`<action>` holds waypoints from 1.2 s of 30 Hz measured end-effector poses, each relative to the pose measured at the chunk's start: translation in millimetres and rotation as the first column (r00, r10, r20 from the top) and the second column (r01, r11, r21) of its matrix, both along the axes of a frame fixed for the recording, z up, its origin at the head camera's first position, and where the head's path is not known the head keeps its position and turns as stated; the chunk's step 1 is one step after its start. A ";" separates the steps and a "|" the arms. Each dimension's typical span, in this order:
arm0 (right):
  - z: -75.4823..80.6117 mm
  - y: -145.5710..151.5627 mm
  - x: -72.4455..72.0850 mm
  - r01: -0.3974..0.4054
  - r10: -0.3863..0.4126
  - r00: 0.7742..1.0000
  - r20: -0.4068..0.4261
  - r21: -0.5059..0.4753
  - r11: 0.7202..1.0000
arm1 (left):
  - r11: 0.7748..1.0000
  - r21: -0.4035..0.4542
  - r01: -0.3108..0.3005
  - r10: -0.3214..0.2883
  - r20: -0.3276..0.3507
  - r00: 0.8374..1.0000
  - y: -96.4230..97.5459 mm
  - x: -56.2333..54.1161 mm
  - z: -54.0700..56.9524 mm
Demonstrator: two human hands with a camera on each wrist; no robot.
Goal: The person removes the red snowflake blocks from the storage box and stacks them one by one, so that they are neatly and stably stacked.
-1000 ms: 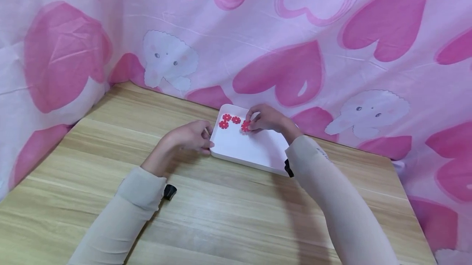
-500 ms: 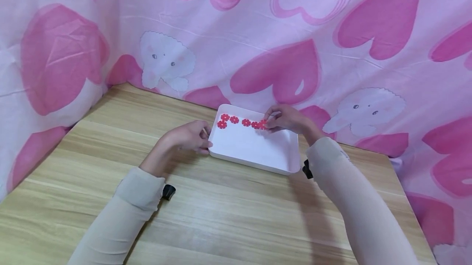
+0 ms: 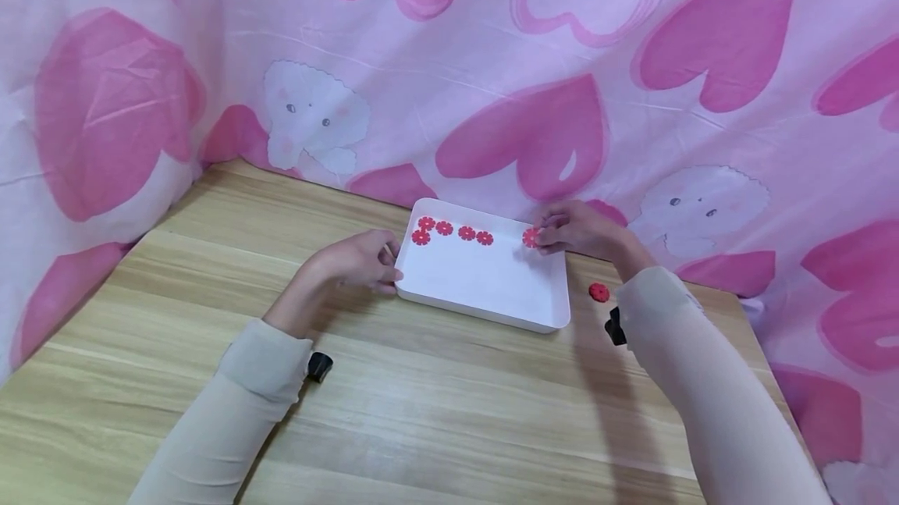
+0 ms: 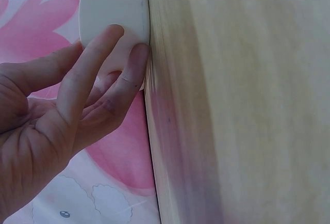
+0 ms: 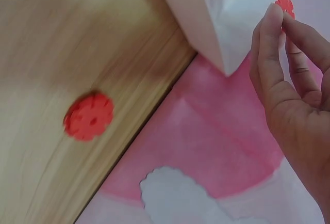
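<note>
A white tray (image 3: 492, 279) lies on the table with several red notched plastic discs (image 3: 467, 233) near its left and far sides. My left hand (image 3: 361, 259) is at the tray's left end. In the left wrist view its extended fingertips (image 4: 117, 30) rest against the tray's outer wall. Over the far right corner of the tray is my right hand (image 3: 579, 228), pinching a red notched disc (image 3: 531, 237) between thumb and fingers. That pinched disc (image 5: 283, 3) shows above the fingertips in the right wrist view, partly hidden by them.
Another red notched disc (image 3: 598, 292) sits on the wooden table (image 3: 421, 411) to the right of the tray, beside my right wrist. A pink heart-patterned cloth (image 3: 393, 99) hangs along the table's far and left edges.
My right hand has moved right along the tray's far side. Two more discs lie in the row behind it, and the disc outside the tray has come into sight. My left hand stays put.
</note>
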State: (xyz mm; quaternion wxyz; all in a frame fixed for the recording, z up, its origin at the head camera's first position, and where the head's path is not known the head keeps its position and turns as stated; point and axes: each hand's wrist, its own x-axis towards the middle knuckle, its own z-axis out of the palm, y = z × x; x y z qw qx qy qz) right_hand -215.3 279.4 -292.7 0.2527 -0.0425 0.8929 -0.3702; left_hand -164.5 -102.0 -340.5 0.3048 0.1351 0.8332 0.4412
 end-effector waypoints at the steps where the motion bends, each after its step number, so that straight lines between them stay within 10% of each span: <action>1: 1.2 2.4 1.0 0.004 -0.004 1.000 -0.002 0.015 1.000 | 1.000 0.004 -0.004 0.004 0.005 1.000 -0.1 0.1 0.3; 9: 3.0 32.9 6.7 0.011 -0.011 1.000 -0.026 -0.006 1.000 | 1.000 0.024 -0.015 0.015 0.031 0.999 0.0 0.9 2.2; 36: -21.9 110.8 25.9 0.099 -0.121 0.944 0.307 0.084 0.991 | 1.000 0.013 -0.019 0.019 0.038 0.999 -0.3 0.1 1.1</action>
